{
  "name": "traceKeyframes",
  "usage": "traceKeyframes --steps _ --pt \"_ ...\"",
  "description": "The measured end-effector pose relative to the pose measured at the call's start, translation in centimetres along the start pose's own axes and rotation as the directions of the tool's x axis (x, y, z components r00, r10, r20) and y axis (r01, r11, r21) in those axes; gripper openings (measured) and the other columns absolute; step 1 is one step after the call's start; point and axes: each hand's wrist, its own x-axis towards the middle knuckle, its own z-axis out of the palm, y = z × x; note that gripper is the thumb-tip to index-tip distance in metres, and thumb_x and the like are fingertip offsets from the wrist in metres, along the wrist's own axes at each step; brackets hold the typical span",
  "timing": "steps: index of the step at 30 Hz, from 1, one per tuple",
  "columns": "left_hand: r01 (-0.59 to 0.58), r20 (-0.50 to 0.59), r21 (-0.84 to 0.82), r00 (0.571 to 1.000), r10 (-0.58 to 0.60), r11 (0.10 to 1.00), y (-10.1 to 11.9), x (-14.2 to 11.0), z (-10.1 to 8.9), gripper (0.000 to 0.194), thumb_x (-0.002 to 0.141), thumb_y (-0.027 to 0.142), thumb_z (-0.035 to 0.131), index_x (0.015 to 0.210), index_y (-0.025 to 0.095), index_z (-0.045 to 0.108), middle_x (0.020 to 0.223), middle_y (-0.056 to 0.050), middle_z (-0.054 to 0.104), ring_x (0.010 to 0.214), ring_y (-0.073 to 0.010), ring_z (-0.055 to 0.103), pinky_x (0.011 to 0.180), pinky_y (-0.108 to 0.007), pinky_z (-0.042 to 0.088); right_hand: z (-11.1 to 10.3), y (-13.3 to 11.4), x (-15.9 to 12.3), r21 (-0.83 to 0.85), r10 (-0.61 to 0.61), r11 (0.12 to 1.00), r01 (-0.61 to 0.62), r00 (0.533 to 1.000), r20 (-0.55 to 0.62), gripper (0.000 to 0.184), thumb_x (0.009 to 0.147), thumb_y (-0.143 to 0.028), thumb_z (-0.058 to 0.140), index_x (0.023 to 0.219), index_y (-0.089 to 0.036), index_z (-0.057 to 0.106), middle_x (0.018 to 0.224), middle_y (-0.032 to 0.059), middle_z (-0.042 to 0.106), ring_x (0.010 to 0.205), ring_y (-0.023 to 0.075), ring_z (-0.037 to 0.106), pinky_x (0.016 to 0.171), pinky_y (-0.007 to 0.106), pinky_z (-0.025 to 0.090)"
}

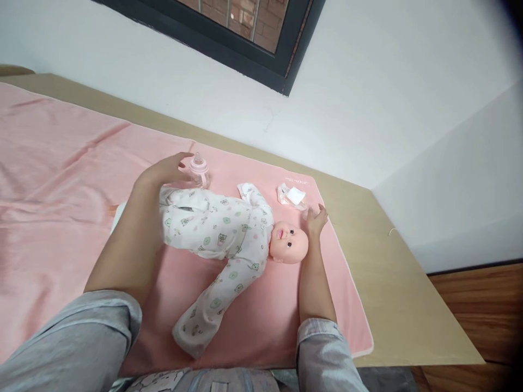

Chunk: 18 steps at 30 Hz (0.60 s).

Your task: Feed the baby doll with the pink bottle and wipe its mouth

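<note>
A baby doll point(289, 243) in white patterned clothes point(223, 223) lies on its back across a pink blanket point(261, 326), head to the right. Beyond its legs, my left hand point(171, 167) is open beside a pink-and-clear baby bottle point(200, 170), which stands upright. The fingertips are at the bottle's left side; whether they touch it I cannot tell. My right hand point(316, 219), fingers apart, is just past the doll's head. Close to its fingers lies a small clear plastic packet point(283, 195) with a white square pad point(296, 195) on top.
The blanket covers much of a light wooden table point(368, 245), whose bare strip shows at the back and right. A white wall point(229, 109) with a dark-framed window point(281, 71) stands behind it. My body is at the near edge.
</note>
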Motion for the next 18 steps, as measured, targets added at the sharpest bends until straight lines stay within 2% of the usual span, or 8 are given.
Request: traceKeyframes --steps 2,4,8,13,16,18 --pt "-0.021 -0.003 -0.005 1.000 0.021 1.000 -0.1 0.1 0.6 0.088 0.068 0.028 0.077 0.146 0.022 0.036 0.116 -0.004 0.059 0.097 -0.0198 0.058 0.081 -0.027 0.047 0.5 0.3 -0.5 0.035 0.066 0.997 -0.068 0.996 0.062 0.066 0.076 -0.033 0.049 0.136 -0.007 0.042 0.137 0.0217 0.046 0.130 0.0296 0.041 0.111 0.046 0.031" --pt "-0.041 -0.013 -0.009 0.999 0.041 0.999 0.2 0.1 1.2 0.083 0.070 0.032 0.074 0.144 0.021 0.038 0.114 -0.003 0.060 0.096 -0.0198 0.059 0.079 -0.027 0.047 0.9 0.5 -0.8 0.056 0.082 0.995 -0.088 0.992 0.099 0.072 0.073 -0.033 0.050 0.139 -0.007 0.037 0.139 0.0221 0.042 0.131 0.0298 0.041 0.111 0.046 0.032" --pt "0.010 -0.072 0.030 0.997 -0.008 1.000 1.0 0.4 2.3 0.073 0.067 0.030 0.070 0.135 0.019 0.045 0.106 -0.006 0.064 0.094 -0.0278 0.062 0.075 -0.033 0.047 1.2 1.2 -1.2 0.050 0.087 0.995 -0.091 0.993 0.085 0.082 0.069 -0.034 0.054 0.143 -0.005 0.031 0.142 0.0237 0.037 0.132 0.0316 0.040 0.113 0.045 0.031" --pt "0.041 -0.116 0.070 0.993 -0.032 0.997 1.4 0.8 2.9 0.064 0.064 0.032 0.066 0.124 0.019 0.047 0.108 -0.012 0.065 0.098 -0.0345 0.063 0.075 -0.037 0.047 1.2 1.7 -1.1 0.083 0.139 0.986 -0.144 0.988 0.063 0.081 0.069 -0.037 0.057 0.140 -0.005 0.035 0.138 0.0242 0.045 0.129 0.0336 0.044 0.112 0.046 0.033" --pt "0.034 -0.153 0.069 0.988 -0.023 0.997 1.8 0.5 2.7 0.061 0.067 0.033 0.065 0.122 0.015 0.048 0.105 -0.013 0.066 0.099 -0.0361 0.063 0.077 -0.039 0.047 1.1 1.8 -1.0 0.115 0.163 0.979 -0.166 0.986 0.032 0.077 0.070 -0.041 0.056 0.137 -0.006 0.038 0.137 0.0233 0.047 0.129 0.0325 0.046 0.111 0.046 0.035" --pt "0.015 -0.195 0.061 0.981 -0.003 0.998 2.5 0.0 2.3 0.061 0.070 0.035 0.065 0.124 0.015 0.046 0.111 -0.014 0.064 0.104 -0.0356 0.061 0.081 -0.040 0.046 0.9 1.8 -1.0 0.140 0.195 0.971 -0.194 0.981 0.006 0.075 0.072 -0.044 0.055 0.135 -0.007 0.038 0.133 0.0232 0.051 0.124 0.0313 0.051 0.108 0.047 0.039"
